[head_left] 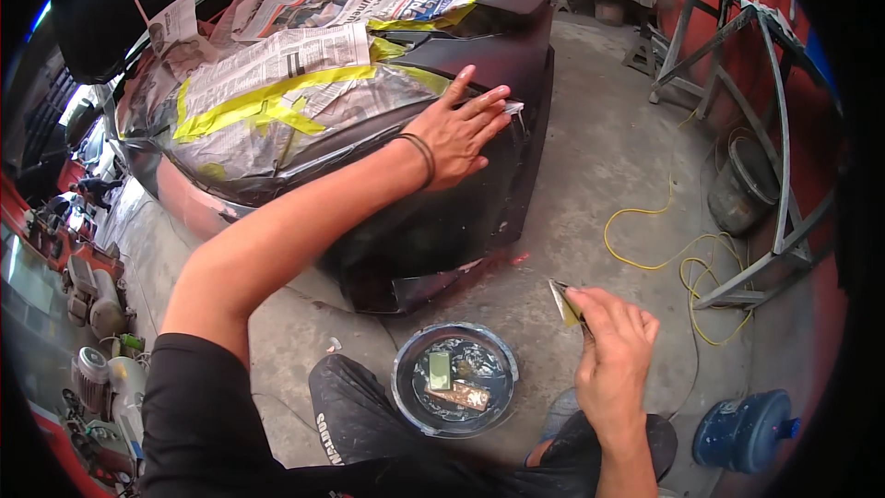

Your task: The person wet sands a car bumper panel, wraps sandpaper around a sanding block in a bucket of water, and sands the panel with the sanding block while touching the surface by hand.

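My left hand (459,134), a dark band on its wrist, lies on the upper corner of a dark car bumper (433,221). Its fingers are spread. By the fingertips is a small white, shiny patch (513,108). To the lower right, apart from the car, my right hand (616,341) pinches a small folded sheet (564,304) with a pale edge and a yellowish-green face; the fingers partly cover it. Newspaper (277,65) held by yellow masking tape (277,92) covers the car above the bumper.
A dark basin (402,397) of water between my knees holds a green block (440,371) and a brown piece (461,395). A blue water jug (737,433), yellow cord (636,212), metal stand (784,129) and dark bucket (745,184) are at right. Machinery (92,369) stands left.
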`<state>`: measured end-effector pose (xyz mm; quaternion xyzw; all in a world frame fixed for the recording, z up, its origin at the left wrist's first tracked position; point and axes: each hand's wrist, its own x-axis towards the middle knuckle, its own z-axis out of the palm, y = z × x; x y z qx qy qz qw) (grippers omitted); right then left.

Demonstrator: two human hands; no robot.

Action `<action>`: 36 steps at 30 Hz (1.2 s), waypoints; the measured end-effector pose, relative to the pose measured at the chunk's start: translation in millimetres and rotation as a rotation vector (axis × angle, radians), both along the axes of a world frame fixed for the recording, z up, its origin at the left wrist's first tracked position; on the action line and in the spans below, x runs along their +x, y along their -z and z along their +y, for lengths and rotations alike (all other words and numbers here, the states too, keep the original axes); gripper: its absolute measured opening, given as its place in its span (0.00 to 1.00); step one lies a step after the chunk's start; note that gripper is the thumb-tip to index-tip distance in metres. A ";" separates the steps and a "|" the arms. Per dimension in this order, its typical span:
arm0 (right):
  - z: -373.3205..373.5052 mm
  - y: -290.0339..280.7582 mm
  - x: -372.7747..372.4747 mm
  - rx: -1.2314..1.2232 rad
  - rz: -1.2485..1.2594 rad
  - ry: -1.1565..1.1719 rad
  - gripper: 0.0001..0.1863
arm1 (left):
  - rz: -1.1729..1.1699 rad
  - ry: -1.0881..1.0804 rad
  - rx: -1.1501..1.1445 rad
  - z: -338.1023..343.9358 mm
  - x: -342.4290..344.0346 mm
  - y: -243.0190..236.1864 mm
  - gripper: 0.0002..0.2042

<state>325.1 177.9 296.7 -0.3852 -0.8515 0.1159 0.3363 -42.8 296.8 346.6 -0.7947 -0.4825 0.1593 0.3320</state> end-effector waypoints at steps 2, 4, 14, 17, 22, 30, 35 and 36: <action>0.5 -1.4 0.2 0.009 -0.007 0.000 0.29 | 0.057 -0.061 0.017 11.4 20.5 6.8 0.40; -1.2 -0.7 -3.3 0.005 -0.003 -0.001 0.30 | 0.020 -0.095 0.066 9.7 31.4 26.0 0.40; 17.7 41.1 -15.3 0.055 -0.084 0.021 0.24 | -0.096 -0.274 0.185 -59.7 28.0 55.6 0.42; 20.1 45.8 -10.3 0.023 -0.141 0.062 0.23 | -0.243 -0.297 0.173 -125.4 3.7 44.4 0.44; 22.5 25.8 -0.6 0.004 -0.182 0.141 0.23 | -0.565 -0.288 0.131 -220.8 -14.4 33.7 0.44; 36.6 50.4 -36.3 -0.069 0.042 0.042 0.23 | -1.074 -0.564 -0.445 -303.5 105.2 289.2 0.23; 43.6 110.8 -57.0 -0.206 0.163 -0.056 0.24 | -0.789 -0.739 -0.548 -283.2 139.2 413.0 0.15; 46.1 113.0 -62.3 -0.232 0.177 -0.075 0.25 | -0.737 -0.764 -0.622 -276.8 143.4 419.9 0.14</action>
